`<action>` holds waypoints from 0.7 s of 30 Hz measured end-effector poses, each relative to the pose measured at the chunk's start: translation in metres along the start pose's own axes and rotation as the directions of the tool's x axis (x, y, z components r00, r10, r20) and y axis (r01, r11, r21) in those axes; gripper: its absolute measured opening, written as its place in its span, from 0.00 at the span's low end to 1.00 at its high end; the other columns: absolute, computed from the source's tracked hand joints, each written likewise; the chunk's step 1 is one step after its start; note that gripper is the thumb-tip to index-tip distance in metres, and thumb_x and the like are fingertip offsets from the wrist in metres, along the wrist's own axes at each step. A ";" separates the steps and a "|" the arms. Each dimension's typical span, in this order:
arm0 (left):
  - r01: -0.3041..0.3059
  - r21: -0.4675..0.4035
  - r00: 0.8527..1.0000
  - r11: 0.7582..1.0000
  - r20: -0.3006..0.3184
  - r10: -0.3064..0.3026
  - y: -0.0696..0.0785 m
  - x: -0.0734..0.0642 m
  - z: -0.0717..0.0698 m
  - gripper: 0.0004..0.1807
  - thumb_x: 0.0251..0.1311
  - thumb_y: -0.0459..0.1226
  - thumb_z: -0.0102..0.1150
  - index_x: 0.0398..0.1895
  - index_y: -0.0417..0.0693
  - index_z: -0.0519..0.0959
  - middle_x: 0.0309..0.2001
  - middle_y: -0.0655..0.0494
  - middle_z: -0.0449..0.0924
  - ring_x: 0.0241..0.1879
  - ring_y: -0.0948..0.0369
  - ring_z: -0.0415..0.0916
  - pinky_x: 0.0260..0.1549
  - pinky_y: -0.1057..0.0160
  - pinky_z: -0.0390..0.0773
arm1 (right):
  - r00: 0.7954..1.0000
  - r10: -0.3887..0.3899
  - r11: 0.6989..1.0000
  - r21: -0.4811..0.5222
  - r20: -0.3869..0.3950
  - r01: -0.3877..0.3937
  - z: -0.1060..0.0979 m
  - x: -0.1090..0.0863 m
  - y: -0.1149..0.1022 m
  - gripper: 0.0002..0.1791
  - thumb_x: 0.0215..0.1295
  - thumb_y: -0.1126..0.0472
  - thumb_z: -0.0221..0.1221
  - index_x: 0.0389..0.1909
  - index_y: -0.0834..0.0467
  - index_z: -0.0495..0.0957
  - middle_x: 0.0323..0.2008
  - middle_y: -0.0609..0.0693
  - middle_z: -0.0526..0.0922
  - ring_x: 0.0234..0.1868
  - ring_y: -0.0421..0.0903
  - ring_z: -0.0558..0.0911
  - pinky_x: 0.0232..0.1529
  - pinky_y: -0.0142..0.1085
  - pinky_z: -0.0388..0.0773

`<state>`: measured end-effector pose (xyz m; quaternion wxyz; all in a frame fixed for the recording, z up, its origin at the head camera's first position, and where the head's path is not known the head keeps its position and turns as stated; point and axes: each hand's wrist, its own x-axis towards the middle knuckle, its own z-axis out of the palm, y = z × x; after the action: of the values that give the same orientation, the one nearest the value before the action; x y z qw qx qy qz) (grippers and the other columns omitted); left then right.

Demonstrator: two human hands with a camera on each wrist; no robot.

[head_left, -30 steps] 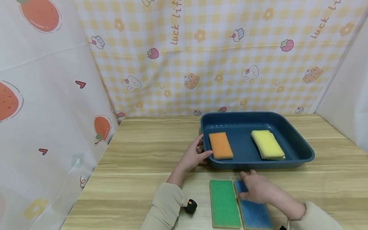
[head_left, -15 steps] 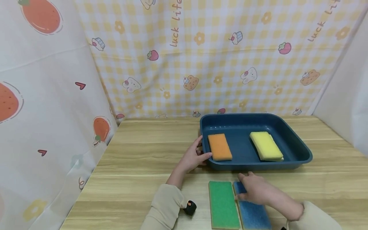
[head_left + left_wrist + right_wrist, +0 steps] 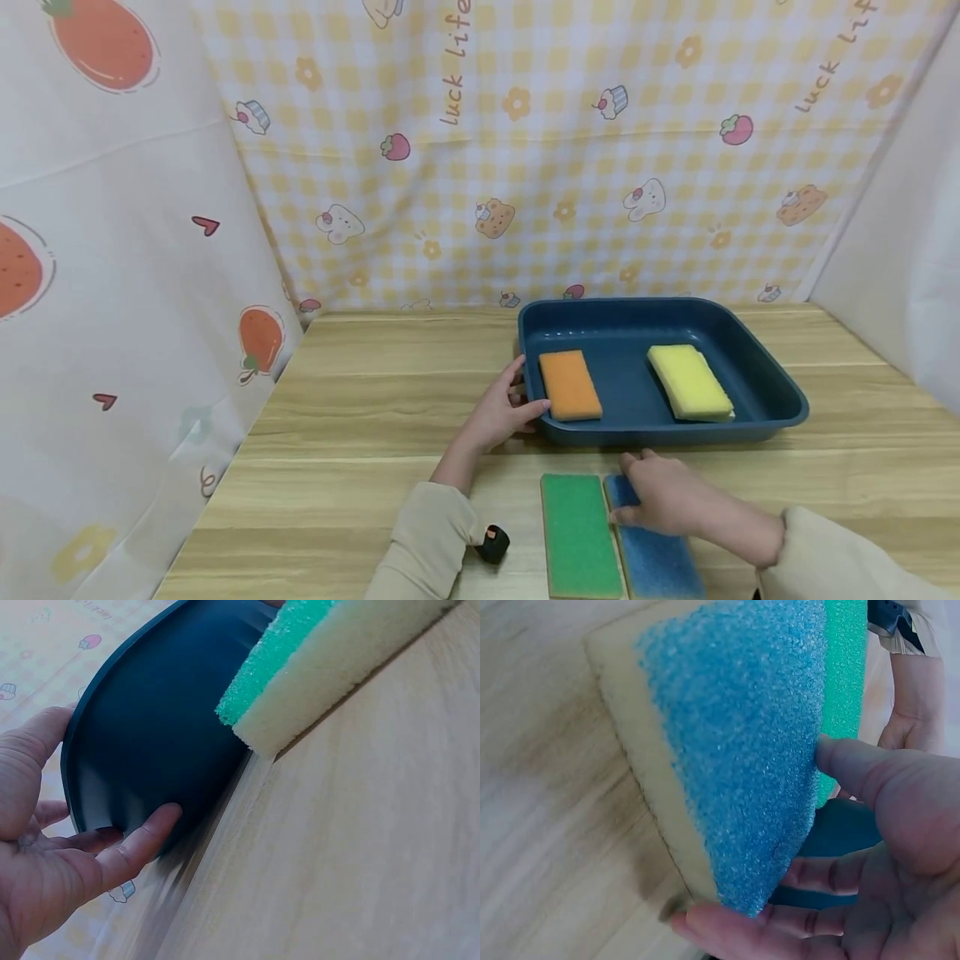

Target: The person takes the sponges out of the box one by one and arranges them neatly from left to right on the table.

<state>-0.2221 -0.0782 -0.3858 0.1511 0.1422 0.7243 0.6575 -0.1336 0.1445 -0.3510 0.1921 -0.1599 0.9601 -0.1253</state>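
Observation:
My left hand [image 3: 504, 408] holds the near left corner of a dark blue rectangular baking pan [image 3: 637, 435]; the left wrist view shows the fingers [image 3: 142, 844] against its outer wall. Inside the pan lie an orange sponge [image 3: 570, 385] at the left and a yellow sponge [image 3: 690, 382] at the right. In front of it, a green-topped sponge [image 3: 581, 533] and a blue-topped sponge [image 3: 660, 560] lie side by side on the table. My right hand [image 3: 671, 496] grips the far end of the blue-topped sponge, thumb at its left edge and fingers at its far end.
The wooden table [image 3: 360, 433] reaches back to a yellow checked cloth [image 3: 450, 167]. A white printed cloth [image 3: 135, 292] hangs along the left side, and a pale cloth [image 3: 907, 250] along the right. A black wrist device [image 3: 492, 543] sits at the left sleeve.
My right thumb has shifted left to the edge of the blue-topped sponge. My left hand stays on the pan's corner. The head view has tilted slightly; the sponges lie where they were.

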 end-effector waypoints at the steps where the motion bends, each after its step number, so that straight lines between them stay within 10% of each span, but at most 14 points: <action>1: 0.000 0.002 1.000 1.000 -0.001 0.000 0.000 0.000 0.000 0.44 0.55 0.39 0.60 0.71 0.52 0.45 0.64 0.43 0.55 0.56 0.48 0.66 0.34 0.55 0.80 | 1.000 0.002 1.000 -0.012 -0.010 -0.002 -0.001 -0.001 -0.001 0.40 0.45 0.43 0.66 0.49 0.71 0.70 0.39 0.66 0.76 0.34 0.59 0.76 0.31 0.50 0.75; 10: -0.005 0.004 1.000 1.000 -0.003 0.005 0.001 -0.001 -0.002 0.44 0.55 0.37 0.60 0.71 0.52 0.45 0.64 0.44 0.56 0.55 0.48 0.67 0.34 0.54 0.80 | 0.989 -0.053 0.978 -0.205 -0.138 0.023 -0.032 -0.008 -0.004 0.26 0.47 0.43 0.64 0.37 0.62 0.76 0.22 0.47 0.75 0.20 0.42 0.72 0.17 0.36 0.69; 15: -0.001 0.008 1.000 1.000 -0.006 0.001 -0.001 0.000 -0.003 0.44 0.55 0.38 0.60 0.71 0.52 0.45 0.63 0.45 0.57 0.56 0.48 0.66 0.34 0.54 0.80 | 0.986 -0.074 0.985 -0.168 -0.151 0.048 -0.061 -0.001 0.001 0.19 0.51 0.51 0.64 0.15 0.54 0.66 0.12 0.43 0.58 0.14 0.39 0.57 0.15 0.31 0.54; 21: -0.002 0.006 1.000 1.000 -0.005 0.002 -0.001 0.001 -0.004 0.45 0.55 0.38 0.60 0.71 0.51 0.44 0.63 0.46 0.57 0.55 0.48 0.67 0.34 0.55 0.80 | 0.993 -0.042 0.995 -0.095 -0.107 0.032 -0.097 0.019 0.017 0.16 0.57 0.51 0.59 0.17 0.56 0.70 0.12 0.43 0.62 0.14 0.39 0.61 0.16 0.32 0.60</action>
<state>-0.2246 -0.0819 -0.3867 0.1480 0.1419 0.7266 0.6558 -0.1941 0.1709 -0.2758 0.1295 -0.1796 0.9708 -0.0926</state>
